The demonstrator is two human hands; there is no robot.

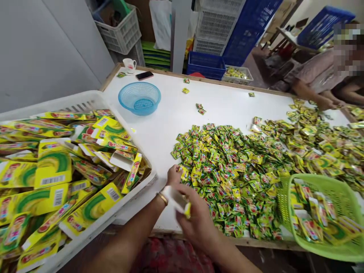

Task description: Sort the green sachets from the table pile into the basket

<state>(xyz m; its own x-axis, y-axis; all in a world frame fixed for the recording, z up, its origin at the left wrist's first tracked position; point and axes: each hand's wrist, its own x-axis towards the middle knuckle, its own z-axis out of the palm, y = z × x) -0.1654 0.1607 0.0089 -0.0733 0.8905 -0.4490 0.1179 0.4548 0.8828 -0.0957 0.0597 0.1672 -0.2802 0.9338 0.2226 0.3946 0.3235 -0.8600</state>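
My right hand (197,214) is closed around a small yellow carton (179,201), whose white open end faces up and left; motion blurs it. Just beyond it, my left hand (173,176), with a bangle at the wrist, is at the left edge of a pile of small green and yellow packets (218,159). Its fingers are curled at a yellow packet (183,173); the right hand partly covers it. To the left, a big white crate (113,110) is heaped with yellow and green cartons (54,163), several with open ends.
At right, a green basket (327,246) holds several cartons. A blue basket (139,87), a phone (144,75) and a cup (129,65) stand at the white table's (167,113) far left. Another person's hands (327,102) are at the pile's far right.
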